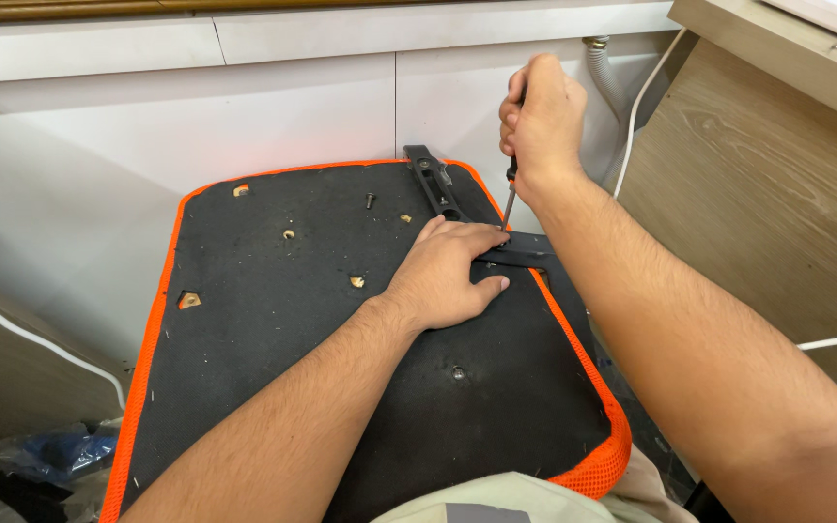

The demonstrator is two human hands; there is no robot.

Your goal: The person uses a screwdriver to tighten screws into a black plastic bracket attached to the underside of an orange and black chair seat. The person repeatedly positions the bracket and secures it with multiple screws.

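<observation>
White cabinet panels backed the scene, with a wooden desk side at two o'clock and pale cables running down beside it. Nearest the camera, at six o'clock, a fold of beige cloth lay against the lower edge of an upturned chair seat, whose black underside was rimmed with orange mesh. At eight o'clock, on the floor, sat crumpled clear plastic wrap.

Further up, near the centre, the left hand lay palm down on the seat, fingers together and stretched toward one o'clock, pressing on a black armrest bracket that ran along the seat's right edge from twelve o'clock down to three. A screw head showed just below the hand, and brass inserts dotted the underside to its left, with a loose black screw standing near eleven o'clock.

Beyond, at one o'clock, the right hand was clenched in a fist around the handle of a screwdriver, held nearly upright, its shaft dropping to the bracket just beside the left fingertips.
</observation>
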